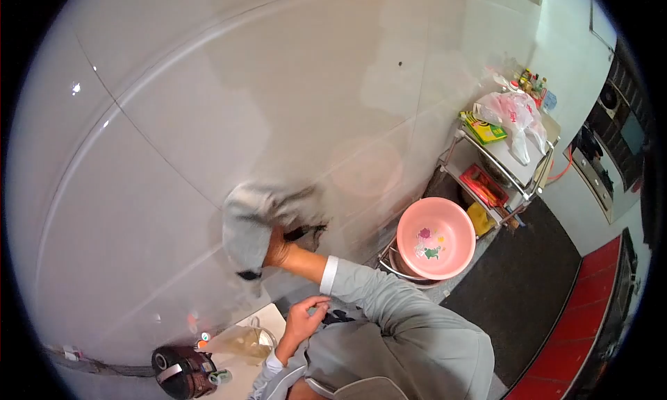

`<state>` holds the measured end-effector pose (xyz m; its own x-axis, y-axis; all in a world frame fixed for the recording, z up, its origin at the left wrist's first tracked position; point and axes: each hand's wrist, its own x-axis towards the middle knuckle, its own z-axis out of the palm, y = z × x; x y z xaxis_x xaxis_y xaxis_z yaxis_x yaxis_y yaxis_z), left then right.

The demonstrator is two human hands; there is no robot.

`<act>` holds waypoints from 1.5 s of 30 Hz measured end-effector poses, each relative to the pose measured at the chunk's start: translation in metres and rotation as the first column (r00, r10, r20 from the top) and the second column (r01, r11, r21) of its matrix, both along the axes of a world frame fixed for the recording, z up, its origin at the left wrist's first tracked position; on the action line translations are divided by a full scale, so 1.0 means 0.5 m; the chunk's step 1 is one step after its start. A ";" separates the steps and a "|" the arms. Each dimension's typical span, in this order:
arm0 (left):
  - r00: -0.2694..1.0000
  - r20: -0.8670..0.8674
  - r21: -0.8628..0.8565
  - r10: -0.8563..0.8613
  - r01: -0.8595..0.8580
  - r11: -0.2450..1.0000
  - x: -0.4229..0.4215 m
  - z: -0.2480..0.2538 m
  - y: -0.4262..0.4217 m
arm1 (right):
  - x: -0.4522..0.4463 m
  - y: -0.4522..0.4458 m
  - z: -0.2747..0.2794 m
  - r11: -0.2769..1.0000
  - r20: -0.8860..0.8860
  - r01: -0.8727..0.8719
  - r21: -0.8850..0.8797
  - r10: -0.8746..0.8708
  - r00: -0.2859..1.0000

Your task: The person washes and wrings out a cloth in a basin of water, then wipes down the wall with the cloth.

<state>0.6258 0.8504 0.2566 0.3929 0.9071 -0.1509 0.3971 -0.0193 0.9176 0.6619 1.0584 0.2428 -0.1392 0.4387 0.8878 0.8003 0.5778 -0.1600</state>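
Against the pale tiled wall (174, 143), a grey cloth (249, 216) with dark patches lies bunched under my right hand (279, 251). The cloth covers most of that hand's fingers, and its lower edge hangs loose. My left hand (304, 320) is held low in front of my body, near a clear plastic jug (258, 343). Its fingers are loosely bent and a little apart, with nothing visible in them.
A pink basin (455, 237) sits on a low metal stand to the right. Beyond it, a shelf rack (517, 167) carries a white plastic bag (514, 119) and boxes. A dark rice cooker (184, 372) stands lower left on a pale surface. Red cabinet doors (573, 317) line the right.
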 end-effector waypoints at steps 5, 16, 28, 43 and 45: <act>1.000 -0.005 0.002 -0.030 0.030 1.000 0.011 -0.011 0.009 | 0.124 0.047 -0.030 0.965 -0.090 -0.183 -0.188 0.169 0.981; 0.998 -0.022 -0.022 -0.066 0.066 0.998 0.025 -0.002 0.023 | 0.691 0.122 -0.083 0.785 -0.412 0.466 -0.409 -0.614 0.673; 1.000 -0.012 -0.080 -0.022 0.021 0.997 -0.007 -0.021 0.001 | 0.292 0.030 -0.169 0.835 -0.372 0.320 -0.448 -0.500 0.782; 0.999 -0.036 -0.074 -0.041 0.038 0.997 -0.007 -0.048 0.011 | 0.682 0.079 -0.201 0.661 -0.361 0.480 -0.577 -0.733 0.576; 0.999 -0.042 -0.122 -0.031 0.025 0.992 -0.006 -0.045 0.009 | 0.675 0.068 -0.212 0.621 -0.387 0.472 -0.626 -0.773 0.503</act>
